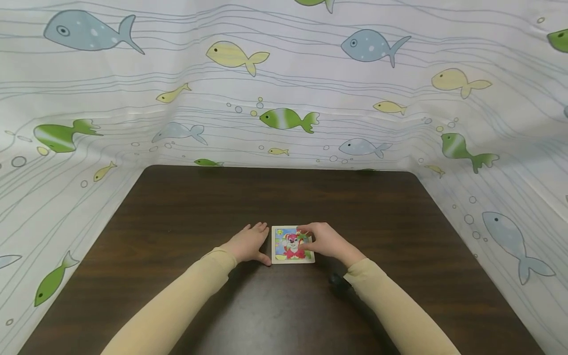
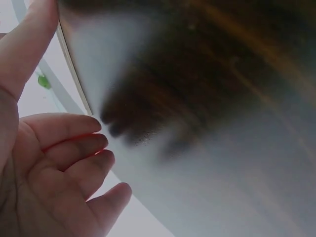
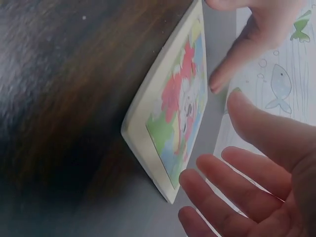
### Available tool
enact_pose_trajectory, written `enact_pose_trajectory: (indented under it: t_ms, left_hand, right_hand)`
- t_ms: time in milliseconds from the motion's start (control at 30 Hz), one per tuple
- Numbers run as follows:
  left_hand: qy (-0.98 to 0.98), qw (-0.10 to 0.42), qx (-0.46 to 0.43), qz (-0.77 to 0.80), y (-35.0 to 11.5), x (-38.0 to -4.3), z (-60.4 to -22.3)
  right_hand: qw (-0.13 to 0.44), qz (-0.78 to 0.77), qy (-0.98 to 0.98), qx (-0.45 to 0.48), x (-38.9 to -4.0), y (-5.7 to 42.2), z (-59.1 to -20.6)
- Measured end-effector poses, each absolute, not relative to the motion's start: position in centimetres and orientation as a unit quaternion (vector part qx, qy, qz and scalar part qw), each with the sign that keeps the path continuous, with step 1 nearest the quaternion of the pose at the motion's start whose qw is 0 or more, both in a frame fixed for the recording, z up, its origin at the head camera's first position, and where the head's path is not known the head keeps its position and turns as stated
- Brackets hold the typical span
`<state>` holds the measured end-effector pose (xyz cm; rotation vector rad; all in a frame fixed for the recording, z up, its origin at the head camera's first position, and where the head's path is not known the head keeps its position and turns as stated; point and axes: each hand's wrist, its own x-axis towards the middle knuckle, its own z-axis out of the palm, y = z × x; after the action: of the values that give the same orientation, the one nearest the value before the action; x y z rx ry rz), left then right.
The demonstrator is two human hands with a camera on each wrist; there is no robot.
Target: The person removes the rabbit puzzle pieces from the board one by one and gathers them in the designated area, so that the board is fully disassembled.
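A small square picture puzzle (image 1: 293, 260) in a pale frame lies flat on the dark table, showing a pink and white cartoon animal on a colourful ground. My left hand (image 1: 250, 244) lies at its left side, fingers extended, thumb right at the lower left corner. Over the right part of the picture is my right hand (image 1: 328, 240), thumb and fingers parted and hiding some of it. In the right wrist view the puzzle (image 3: 143, 118) appears tilted by the camera's angle, with the right fingers (image 3: 212, 187) loosely bent beside its edge.
The dark brown wooden table (image 1: 284, 197) stretches around the puzzle. A white curtain (image 1: 284, 84) printed with fish surrounds its back and sides. A dark rounded object (image 1: 339, 282) shows beside the right sleeve (image 1: 390, 301).
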<state>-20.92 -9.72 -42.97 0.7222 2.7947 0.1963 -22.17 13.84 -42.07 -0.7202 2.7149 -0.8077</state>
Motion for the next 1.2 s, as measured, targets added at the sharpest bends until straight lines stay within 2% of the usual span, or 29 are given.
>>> enact_pose_trajectory:
  t_ms: [467,733,1200]
  left_hand:
    - [0.952,0.118,0.271,0.079,-9.1,-21.5,-42.8]
    - [0.951,0.132,0.265,0.090,-9.1,-21.6,-43.1]
    - [0.953,0.126,0.258,0.092,-8.5,-21.9,-42.7]
  right_hand:
    - [0.101,-0.265,0.928,-0.244,-23.2,12.4,-42.6]
    - [0.102,-0.264,0.928,-0.241,-23.6,11.4,-43.1]
    - [0.072,-0.252,0.917,-0.299,-24.2,10.5,-44.2]
